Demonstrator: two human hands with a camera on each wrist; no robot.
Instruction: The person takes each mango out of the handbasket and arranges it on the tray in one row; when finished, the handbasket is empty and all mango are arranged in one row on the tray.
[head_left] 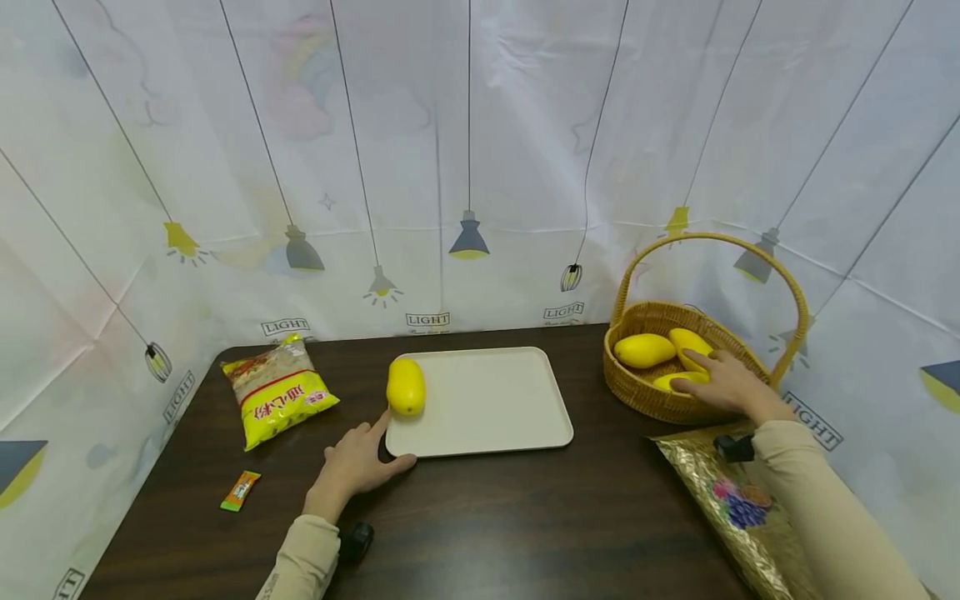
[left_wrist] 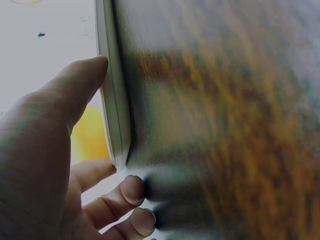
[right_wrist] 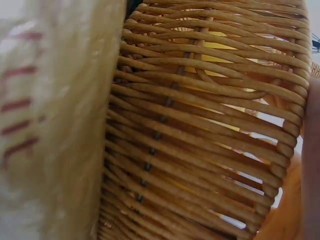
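In the head view my left hand (head_left: 358, 459) is at the near left corner of a cream tray (head_left: 487, 404), its fingers spread. The thumb (left_wrist: 85, 80) touches the tray's rim in the left wrist view. A yellow mango (head_left: 406, 387) lies at the tray's left end. Over on the right, my right hand (head_left: 731, 386) reaches into a wicker basket (head_left: 637, 394) with its fingers extended over the mangoes. One mango (head_left: 645, 351) lies at the left inside, another (head_left: 690, 346) behind the fingers and a third (head_left: 678, 381) under the thumb. The basket's weave hides the fingertips in the right wrist view.
A yellow food bag (head_left: 281, 392) and a small orange-green packet (head_left: 240, 491) lie left of the tray. A gold foil bag (head_left: 720, 492) lies under the right forearm, against the basket. The basket's tall handle (head_left: 708, 236) arches above it. A printed curtain (head_left: 465, 167) hangs behind the table.
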